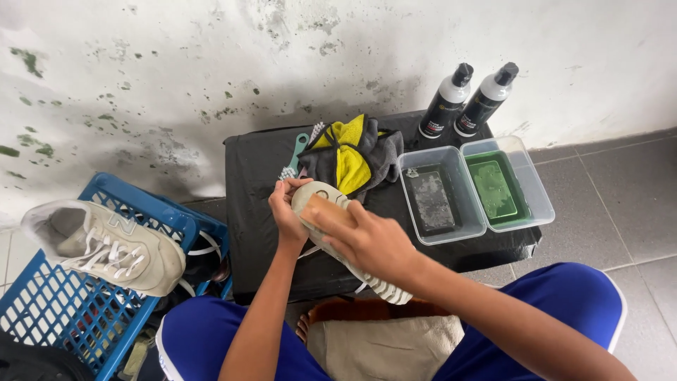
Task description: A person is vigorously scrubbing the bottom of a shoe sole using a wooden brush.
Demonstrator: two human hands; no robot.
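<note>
Left hand (288, 210): grip closed around the toe end of a pale shoe (345, 243), fingers curled over the rim. The shoe is held above the near edge of the black bench (261, 176), sole turned up and running toward the person's lap.

Right hand (370, 243): grip closed on a wooden-backed brush (330, 209), which is pressed against the shoe's sole near the toe.

On the bench behind the hands: a grey and yellow cloth (352, 156), bunched, with a teal-handled brush (296, 152) just beside it to the left. Two clear tubs side by side, one (431, 197) with dark liquid, one (504, 185) with green (contents not otherwise identifiable). Two dark spray bottles (465, 102) stand behind the tubs against the wall.

To the left, a blue basket (123, 201) carries a second pale shoe (106, 247), laces up, across its rim.
</note>
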